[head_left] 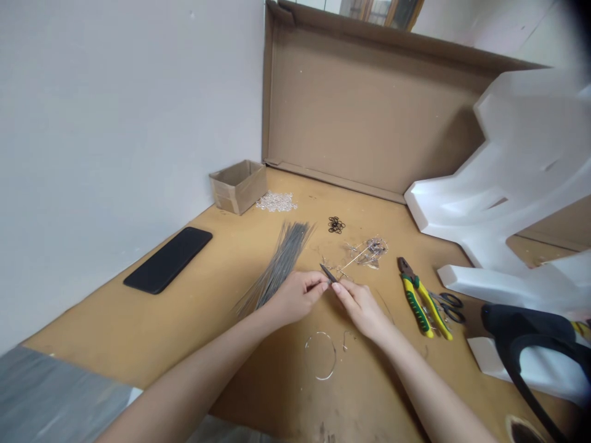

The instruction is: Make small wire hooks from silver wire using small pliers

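Both hands meet above the middle of the table. My right hand [360, 306] is closed round a slim dark pointed tool [328, 272], its tip pointing up and to the left. Pinched fingers of my left hand [298, 296] touch the tool's near part; whatever is between them is too small to make out. A bundle of thin grey wires [284, 261] lies just behind and left of my left hand. Beyond the tool is a tangle of wire scraps [372, 251]. Nearer to me, a thin wire ring [335, 355] lies flat beside a short bent wire piece [344, 341].
Yellow-green pliers [422, 298] and dark scissors [451, 306] lie right, near white foam [517, 160] and a black-handled object [530, 326]. Small black rings [337, 225], clear beads [277, 202], a cardboard box [226, 198] and a phone [168, 259] lie farther back and left.
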Demonstrator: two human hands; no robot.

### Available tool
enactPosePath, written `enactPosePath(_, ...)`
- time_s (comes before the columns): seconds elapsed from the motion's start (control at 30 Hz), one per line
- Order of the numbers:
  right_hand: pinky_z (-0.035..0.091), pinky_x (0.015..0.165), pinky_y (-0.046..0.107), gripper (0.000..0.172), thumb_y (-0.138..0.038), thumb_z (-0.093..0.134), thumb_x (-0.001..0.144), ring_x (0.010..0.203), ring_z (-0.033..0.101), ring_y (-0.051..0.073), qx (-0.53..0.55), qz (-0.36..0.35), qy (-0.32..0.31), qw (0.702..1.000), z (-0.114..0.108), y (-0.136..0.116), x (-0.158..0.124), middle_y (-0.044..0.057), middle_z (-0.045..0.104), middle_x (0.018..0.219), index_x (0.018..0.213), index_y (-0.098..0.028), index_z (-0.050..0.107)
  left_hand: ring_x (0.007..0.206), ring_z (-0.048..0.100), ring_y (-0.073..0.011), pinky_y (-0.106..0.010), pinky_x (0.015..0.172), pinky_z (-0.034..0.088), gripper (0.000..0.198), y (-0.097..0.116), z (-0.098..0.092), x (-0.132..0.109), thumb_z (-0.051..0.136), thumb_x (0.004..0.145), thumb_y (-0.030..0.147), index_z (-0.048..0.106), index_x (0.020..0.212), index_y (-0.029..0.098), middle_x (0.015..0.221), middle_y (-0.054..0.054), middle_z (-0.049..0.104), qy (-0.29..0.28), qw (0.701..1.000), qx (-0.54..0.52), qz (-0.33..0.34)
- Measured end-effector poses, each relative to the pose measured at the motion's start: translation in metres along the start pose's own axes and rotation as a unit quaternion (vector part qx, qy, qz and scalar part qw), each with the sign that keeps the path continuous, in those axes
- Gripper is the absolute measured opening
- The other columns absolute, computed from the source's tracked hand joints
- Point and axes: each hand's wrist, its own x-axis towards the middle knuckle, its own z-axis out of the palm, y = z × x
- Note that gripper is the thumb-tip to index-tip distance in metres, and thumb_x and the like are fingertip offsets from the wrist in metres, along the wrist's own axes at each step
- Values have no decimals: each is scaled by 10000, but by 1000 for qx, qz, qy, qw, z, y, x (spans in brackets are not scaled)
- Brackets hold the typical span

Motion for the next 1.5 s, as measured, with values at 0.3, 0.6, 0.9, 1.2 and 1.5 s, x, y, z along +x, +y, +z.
enactPosePath(0.3,411,613,257,450,-518,280,890,603,517,126,102,21,-73,992,-18,2,0,19,568,690,771,-166,535,477,414,-81,-188,486,328,232,-6,0,3,438,816,305,602,791,143,531,43,499,59,997,-41,-11)
enactPosePath(0.6,389,563,248,475,-547,281,874,556,503,127,17,30,-82,996,-38,1,-3,5,559,624,706,-172,519,453,378,-72,-187,452,299,239,-5,-4,3,441,807,296,613,818,131,511,51,441,85,996,-33,-16)
enactPosePath(0.9,338,516,239,464,-542,308,868,518,463,123,-74,30,-59,995,-37,-3,-5,-12,519,564,652,-184,509,456,352,-67,-183,444,290,249,-7,-4,3,436,808,308,611,816,131,539,43,439,79,996,-34,-19)
enactPosePath(1.2,304,477,244,448,-529,333,861,470,415,124,-99,21,-35,994,-39,-6,-7,-19,465,508,628,-197,522,466,335,-69,-183,444,284,264,-3,-5,2,442,802,317,627,839,133,551,35,457,78,995,-47,-29)
enactPosePath(1.5,276,477,249,463,-525,315,869,471,428,137,-130,24,-20,991,-38,-10,-7,-11,471,494,617,-206,537,456,340,-71,-190,446,283,270,-1,-4,2,459,794,331,627,855,129,515,51,399,78,993,-82,-39)
